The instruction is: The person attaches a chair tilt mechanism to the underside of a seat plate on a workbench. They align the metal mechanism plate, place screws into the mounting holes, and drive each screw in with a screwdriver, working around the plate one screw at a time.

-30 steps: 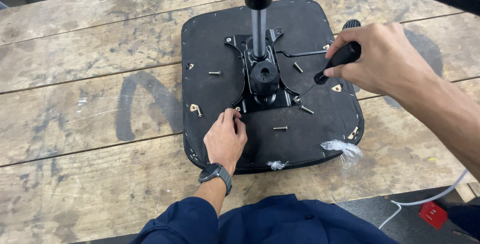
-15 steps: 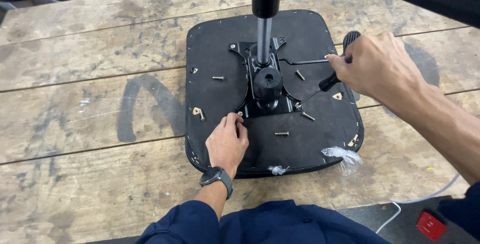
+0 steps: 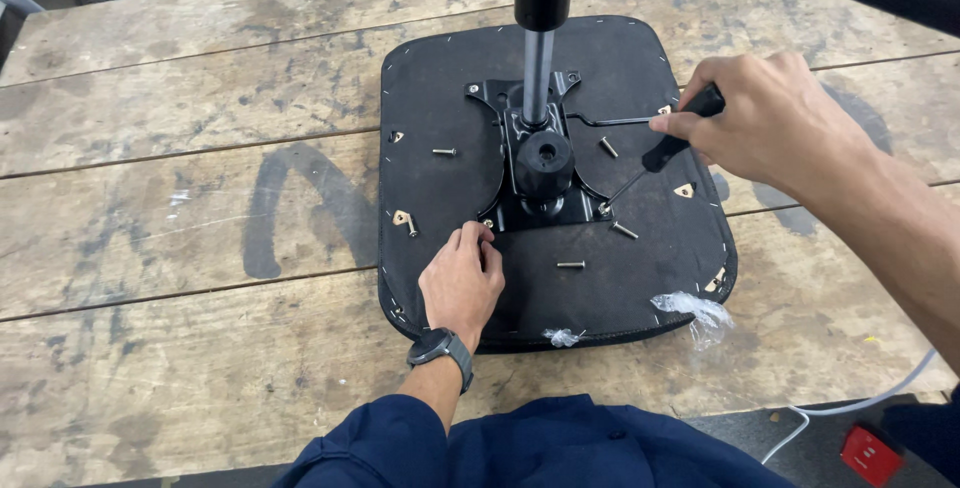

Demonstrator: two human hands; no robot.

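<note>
Left hand [image 3: 462,283], fingers curled, presses at near-left corner of metal bracket [image 3: 535,173] on upturned black chair seat [image 3: 440,88], which lies on wooden table [image 3: 180,248]. Loose screw [image 3: 570,265] just right. Farther right, right hand [image 3: 765,123] grips screwdriver [image 3: 670,148], tip at bracket's near-right corner.

A right hand [image 3: 770,118] held a screwdriver [image 3: 665,153] at the metal plate [image 3: 530,183] of an upturned chair seat [image 3: 445,98] (loose screws lay around); the left hand [image 3: 462,280] pinched one corner.
</note>
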